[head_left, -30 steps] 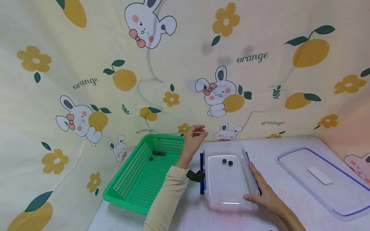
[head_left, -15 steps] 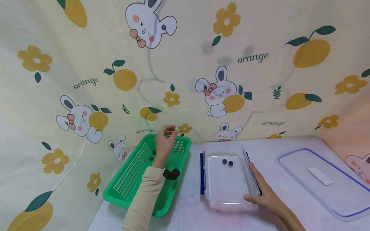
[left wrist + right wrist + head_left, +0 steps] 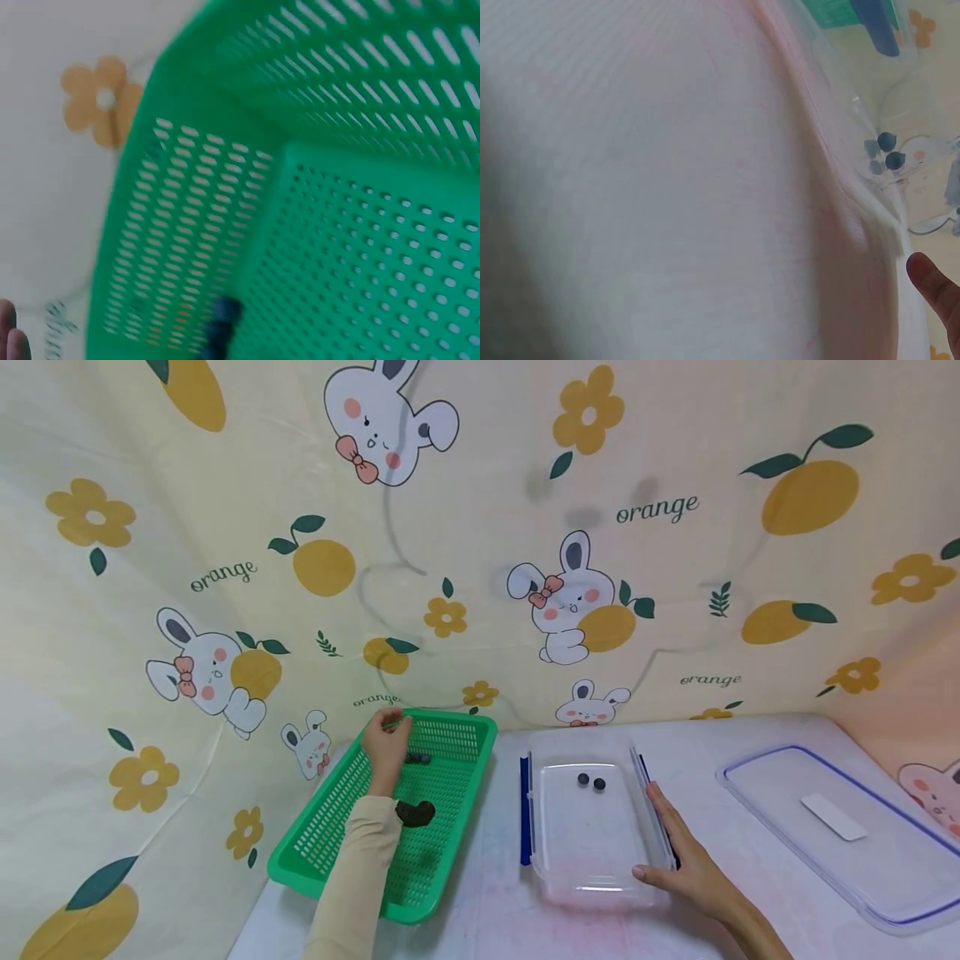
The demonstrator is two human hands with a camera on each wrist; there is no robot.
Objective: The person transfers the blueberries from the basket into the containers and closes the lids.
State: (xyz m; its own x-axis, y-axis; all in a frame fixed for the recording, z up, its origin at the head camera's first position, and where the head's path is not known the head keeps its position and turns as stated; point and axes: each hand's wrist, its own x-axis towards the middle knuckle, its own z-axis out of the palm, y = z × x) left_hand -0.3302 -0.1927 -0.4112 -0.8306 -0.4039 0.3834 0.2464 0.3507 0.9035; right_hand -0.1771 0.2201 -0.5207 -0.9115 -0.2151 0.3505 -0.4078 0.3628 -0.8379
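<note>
My left hand [image 3: 386, 739] hovers over the far end of a green slotted basket [image 3: 341, 827], fingers loosely curled, with nothing seen in them. A few dark blue berries [image 3: 417, 758] lie on the basket floor just right of it; they appear blurred [image 3: 221, 330] in the left wrist view, where the basket wall [image 3: 187, 225] fills the picture. A clear plastic container [image 3: 592, 868] holds two dark berries [image 3: 590, 782], also visible in the right wrist view [image 3: 889, 150]. My right hand [image 3: 686, 852] lies flat along the container's right side, fingers straight.
A clear lid with a blue rim [image 3: 885, 860] lies on the white table at the right. A cloth with rabbits and oranges [image 3: 480, 552] hangs close behind everything. A small black wrist device [image 3: 415, 812] sits over the basket.
My left hand has swung left from above the clear container, over the basket's right rim, down to the basket's far end. The right hand and the container have stayed still.
</note>
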